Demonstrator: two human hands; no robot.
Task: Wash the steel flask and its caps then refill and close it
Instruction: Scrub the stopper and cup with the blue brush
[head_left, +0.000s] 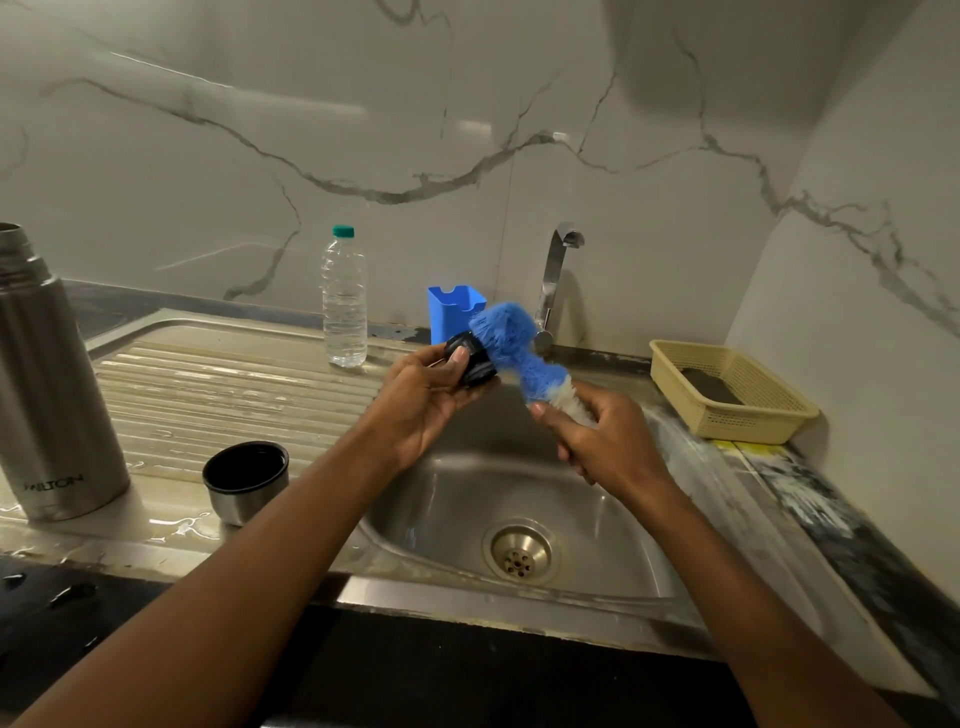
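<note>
The task stands at the cap-washing stage, by my assessment. The left hand (431, 395) grips a black inner stopper (470, 358) over the sink (597, 519), thumb pressed on its near face and fingers wrapped behind. The right hand (605, 441) is closed around the handle of a bottle brush (511, 343), whose blue bristle head rests against the stopper; the white lower bristles emerge just above the fist. The steel flask (49, 384) stands upright and uncapped on the ribbed draining board (223, 384), well apart from the hands; whether it has been washed cannot be told. Near it, the outer cap (245, 480), steel outside with a dark lining, sits mouth upward on the wet board. The tap (558, 275) shows no running water. Rinsing, refilling and closing appear outstanding. A clear plastic water bottle (344, 301) with a green lid stands at the back of the board, a likely refill source. Materials: brushed stainless flask and basin, soft fuzzy bristles, ridged plastic stopper, marble-veined wall, a perforated cream basket (727, 389) at right.
</note>
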